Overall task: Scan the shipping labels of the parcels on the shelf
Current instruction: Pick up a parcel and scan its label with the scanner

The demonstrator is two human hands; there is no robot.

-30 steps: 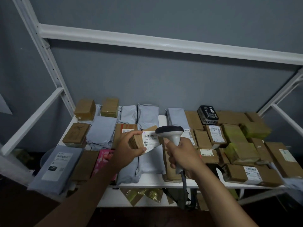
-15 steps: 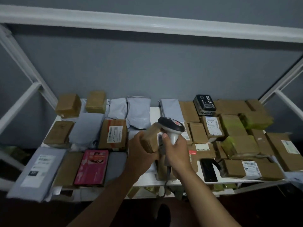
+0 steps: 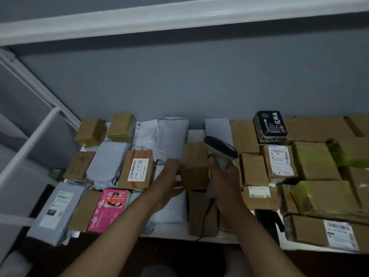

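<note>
the left hand (image 3: 169, 172) grips a small plain cardboard box (image 3: 194, 164), fingers wrapped on its left side, holding it above the white shelf (image 3: 199, 235). no label shows on the box's visible brown faces. the right hand (image 3: 223, 176) is curled round the pale plastic handle of a barcode scanner (image 3: 219, 150), whose rounded dark head sits just right of the box, touching or nearly touching it. a thin dark cable (image 3: 204, 222) trails down from the handle over a taller brown carton (image 3: 201, 212) below.

the shelf is crowded with parcels lying flat: soft, wrinkled grey plastic mailers (image 3: 107, 162) at left and centre, squared cardboard boxes at right, some wrapped in glossy yellowish tape (image 3: 313, 158). a taped carton (image 3: 136, 169) left of the hands shows a white barcode label face up. a glossy pink packet (image 3: 108, 208) lies near the front edge, and a black printed box (image 3: 269, 124) sits at the back against the grey wall.
</note>
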